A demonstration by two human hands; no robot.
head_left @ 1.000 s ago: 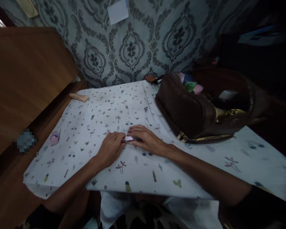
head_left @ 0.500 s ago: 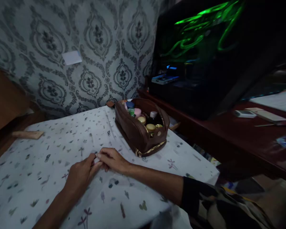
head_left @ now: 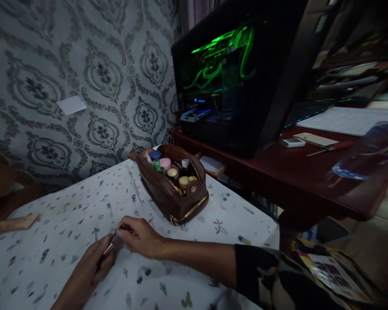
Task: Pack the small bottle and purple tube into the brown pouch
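Left hand (head_left: pixel 96 261) and right hand (head_left: pixel 142 237) pinch opposite ends of a slim tube (head_left: pixel 113 242) over the cloth (head_left: pixel 80 206), near the bag (head_left: pixel 157 189). The bag is already unzipped, jars (head_left: pixel 172 173) inside; whether the tube is opened cannot be told.

Hands (head_left: pixel 140 237) w/ slim item (head_left: pixel 111 245), open brn bag (head_left: pixel 158 193)

Right sleeve (head_left: pixel 280 277) black with irregular beige blotches; plain black band (head_left: pixel 245 268) at hem.
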